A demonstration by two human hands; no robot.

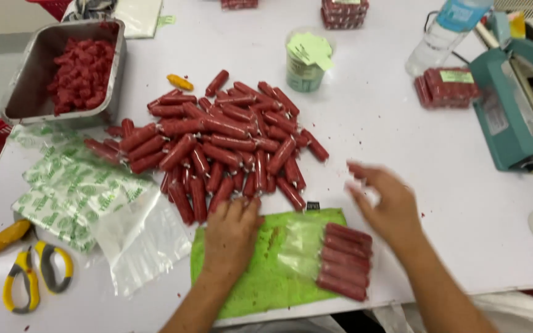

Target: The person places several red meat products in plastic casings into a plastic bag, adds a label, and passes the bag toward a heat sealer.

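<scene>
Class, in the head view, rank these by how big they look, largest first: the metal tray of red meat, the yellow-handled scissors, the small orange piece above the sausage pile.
1. Metal tray of red meat
2. Yellow-handled scissors, though nearer the camera
3. Small orange piece

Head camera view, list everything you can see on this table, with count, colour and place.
table: one, white, fills the view
loose sausages: a large pile, red, centre
metal tray: one, silver, far left, holding red pieces
green bag: one, near edge, a row of red sausages at its right end
printed bags: a stack, clear with green print, left
scissors: one pair, yellow and grey handles, near left
cup: one, green, far centre, with pale paper slips
packed sausage bundles: several, red, far side
heat sealer: one, teal, right
plastic bottle: one, clear, far right
left hand: flat on the green bag
right hand: blurred, above the table, holding something small, unclear
</scene>
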